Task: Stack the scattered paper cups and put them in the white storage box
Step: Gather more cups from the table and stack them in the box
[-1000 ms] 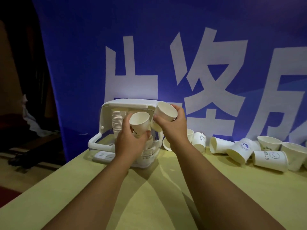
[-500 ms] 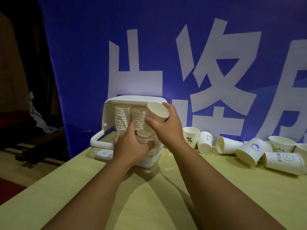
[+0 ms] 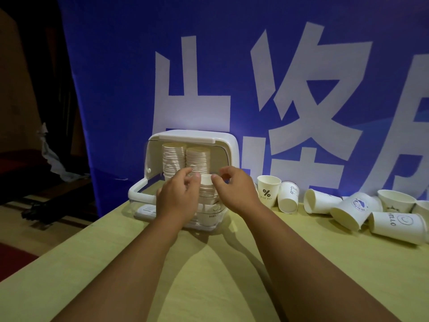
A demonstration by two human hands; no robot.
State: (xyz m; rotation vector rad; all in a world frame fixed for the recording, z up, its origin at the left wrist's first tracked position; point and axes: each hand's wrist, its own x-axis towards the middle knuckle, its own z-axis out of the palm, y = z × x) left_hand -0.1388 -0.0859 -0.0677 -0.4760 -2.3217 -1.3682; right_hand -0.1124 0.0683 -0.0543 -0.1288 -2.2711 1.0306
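Observation:
The white storage box (image 3: 224, 141) stands open at the back of the table, with two tall stacks of paper cups (image 3: 185, 159) inside it. A short stack of cups (image 3: 207, 191) stands at its front opening. My left hand (image 3: 177, 197) grips this short stack from the left, thumb against the top cup. On the other side, my right hand (image 3: 235, 191) has its thumb tip at the top cup's rim and its fingers loosely curled, holding nothing. Loose cups lie to the right: an upright "%" cup (image 3: 268, 190), an upside-down cup (image 3: 287, 197), and several on their sides, among them a "HELLO" cup (image 3: 397, 225).
A blue banner (image 3: 116, 66) with large white characters hangs right behind the box and cups. The yellow-green table (image 3: 209, 275) slants away to its left edge, beyond which the floor is dark. The box's transparent door (image 3: 141, 194) juts out to the front left.
My right hand has set its cup on the short stack and let go. My left hand has lowered its cups to the box opening. The camera has moved closer.

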